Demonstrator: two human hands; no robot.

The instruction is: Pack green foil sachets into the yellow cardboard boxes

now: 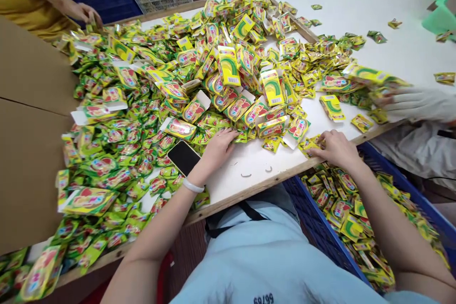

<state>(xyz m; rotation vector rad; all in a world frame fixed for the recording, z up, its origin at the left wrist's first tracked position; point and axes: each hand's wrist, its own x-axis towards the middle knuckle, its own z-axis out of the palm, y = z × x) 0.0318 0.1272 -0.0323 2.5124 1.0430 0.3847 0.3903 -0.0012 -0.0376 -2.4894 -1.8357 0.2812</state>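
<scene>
My left hand lies on the white table with its fingers stretched out, the tips touching small green packets at the foot of a big heap. A black-screened phone rests beside that wrist. My right hand is at the table's front edge, thumb and fingers bent around a small yellow packet, partly hidden by the fingers. Between and beyond my hands lie yellow-green printed cartons, some with open flaps, such as an upright carton and a tilted carton.
Below my right arm a blue crate holds many packets and cartons. At right, a co-worker's gloved hand touches packets; another person's hand is at the far left. A cardboard box borders the left side. A wooden strip crosses the table.
</scene>
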